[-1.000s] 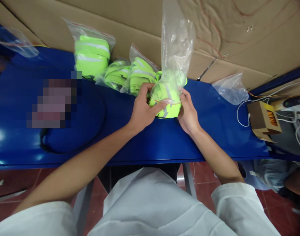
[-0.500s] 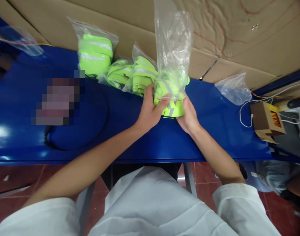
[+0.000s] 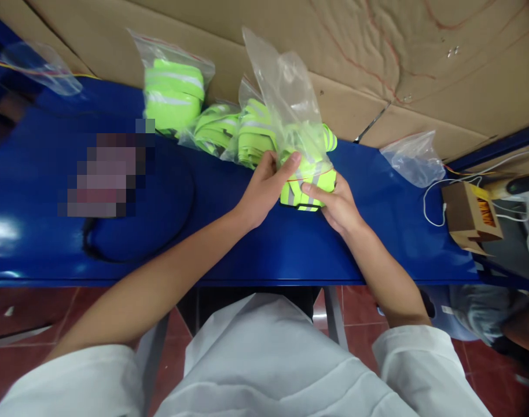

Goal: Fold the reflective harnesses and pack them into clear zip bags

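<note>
On the blue table (image 3: 230,231) my left hand (image 3: 264,188) and my right hand (image 3: 336,205) both grip a folded neon-green reflective vest (image 3: 310,185) at the mouth of a clear plastic bag (image 3: 282,98). The bag rises from the vest and leans to the left. My left thumb presses on the bag's red-lined opening; my right fingers wrap the vest's lower right edge. Most of the vest sits inside the bag, its bottom edge still showing.
Three bagged green vests (image 3: 173,95) lean against a cardboard wall (image 3: 377,52) behind. Empty clear bags lie at the far left (image 3: 43,69) and right (image 3: 414,159). A small cardboard box (image 3: 470,214) with white cables sits at the right. A dark cord loop (image 3: 138,231) lies on the left.
The bag's top has tipped from upright to leaning left, and the bag has slid lower over the vest. Both hands have shifted slightly right with the bundle.
</note>
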Tool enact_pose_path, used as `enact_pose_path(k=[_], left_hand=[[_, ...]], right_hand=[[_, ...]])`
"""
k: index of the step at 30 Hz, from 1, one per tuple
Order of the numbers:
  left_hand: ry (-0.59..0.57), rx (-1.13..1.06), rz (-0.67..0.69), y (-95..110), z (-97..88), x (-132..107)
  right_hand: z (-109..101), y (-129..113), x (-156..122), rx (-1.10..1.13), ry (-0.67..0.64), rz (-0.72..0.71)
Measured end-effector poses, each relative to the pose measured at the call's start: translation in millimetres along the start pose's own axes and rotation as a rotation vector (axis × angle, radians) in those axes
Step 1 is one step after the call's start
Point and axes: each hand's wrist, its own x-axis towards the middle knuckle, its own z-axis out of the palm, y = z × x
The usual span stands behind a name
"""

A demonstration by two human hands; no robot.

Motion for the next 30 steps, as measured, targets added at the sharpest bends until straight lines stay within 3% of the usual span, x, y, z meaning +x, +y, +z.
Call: enact_pose_path(k=[5, 10, 17, 23, 26, 30], left_hand=[[-0.106, -0.141, 0.01, 0, 2.7, -4], [-0.246, -0.116, -0.07, -1, -4.3, -1], [-0.2, -0.219, -0.108, -10, 7.1, -14], [-0.344, -0.154, -0.194, 1, 3.7, -13], [-0.352, -0.154, -0.207, 4, 0.6, -11], [-0.313, -0.203, -0.212, -8, 5.1, -16]], right_hand=[[-1, -1, 4, 0.083, 0.122, -0.012], [-5, 3, 5, 0.077, 0.192, -0.056], [5, -1, 0, 0.08, 0.304, -0.131], [-20, -18, 10, -0.022, 0.178, 0.002], [-24, -19, 12, -0.044, 0.229, -0.029], [-17, -8, 13, -0.046, 0.338, -0.054]])
